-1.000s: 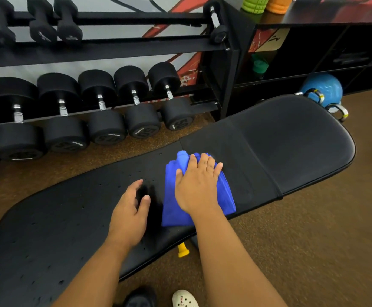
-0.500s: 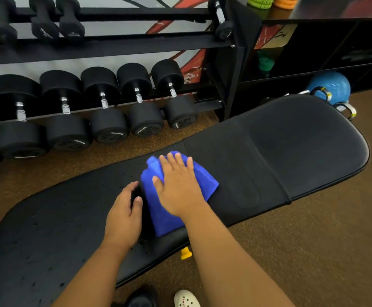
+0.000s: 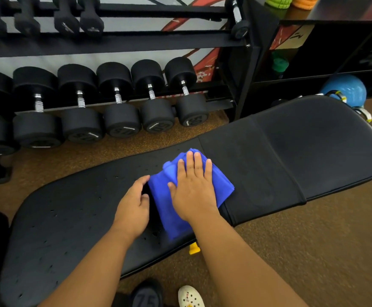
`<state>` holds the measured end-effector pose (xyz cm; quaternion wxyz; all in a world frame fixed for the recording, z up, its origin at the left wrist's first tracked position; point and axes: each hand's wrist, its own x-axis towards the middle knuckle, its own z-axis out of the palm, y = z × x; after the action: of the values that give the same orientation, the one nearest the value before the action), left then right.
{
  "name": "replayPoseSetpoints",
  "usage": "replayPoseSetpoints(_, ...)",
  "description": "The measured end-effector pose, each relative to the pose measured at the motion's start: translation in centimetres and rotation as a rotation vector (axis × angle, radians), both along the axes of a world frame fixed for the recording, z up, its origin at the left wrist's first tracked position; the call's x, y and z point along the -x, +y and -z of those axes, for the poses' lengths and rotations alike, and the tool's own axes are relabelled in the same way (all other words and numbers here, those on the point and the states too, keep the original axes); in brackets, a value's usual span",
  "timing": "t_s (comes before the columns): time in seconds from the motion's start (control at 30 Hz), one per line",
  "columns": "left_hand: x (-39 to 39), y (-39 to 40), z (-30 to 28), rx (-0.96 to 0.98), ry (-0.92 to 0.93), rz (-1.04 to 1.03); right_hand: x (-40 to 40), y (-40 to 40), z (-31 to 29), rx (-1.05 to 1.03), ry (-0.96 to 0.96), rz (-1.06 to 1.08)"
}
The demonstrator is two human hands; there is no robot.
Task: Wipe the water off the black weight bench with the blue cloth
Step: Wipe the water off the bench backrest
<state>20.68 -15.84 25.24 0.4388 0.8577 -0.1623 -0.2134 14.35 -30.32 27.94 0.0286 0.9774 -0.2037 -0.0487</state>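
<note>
The black weight bench (image 3: 313, 151) runs from the lower left to the right across the head view. Small water drops dot its left half. A folded blue cloth (image 3: 222, 185) lies near the middle of the pad. My right hand (image 3: 193, 185) lies flat on the cloth, fingers straight and together, pressing it down. My left hand (image 3: 134, 202) rests on the bench just left of the cloth, fingers loosely bent, thumb near the cloth's left edge. The palm of my right hand hides the cloth's centre.
A rack of black dumbbells (image 3: 118, 103) stands behind the bench. A blue kettlebell (image 3: 346, 89) sits by the bench's far right end. A yellow knob (image 3: 194, 249) shows under the near edge. A white shoe (image 3: 190, 296) and a dumbbell (image 3: 146, 295) are on the brown floor.
My right hand slid the cloth left along the bench toward my left hand, then stayed about there. My left hand stayed in place on the pad.
</note>
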Motion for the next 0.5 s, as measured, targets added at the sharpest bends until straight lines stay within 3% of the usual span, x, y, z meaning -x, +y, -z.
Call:
replayPoseSetpoints(0.23,0.6,2.3,0.2,-0.114,-0.080,-0.107,4.0,3.1,1.5,-0.077,0.076,-0.276)
replayPoseSetpoints(0.37,0.5,3.1,0.7,-0.170,-0.051,-0.066,6.7,1.8,1.7,-0.021,-0.040,-0.159)
replayPoseSetpoints(0.5,-0.2,2.9,0.8,-0.174,-0.022,-0.069,2.2,-0.6,0.4,0.060,0.002,-0.020)
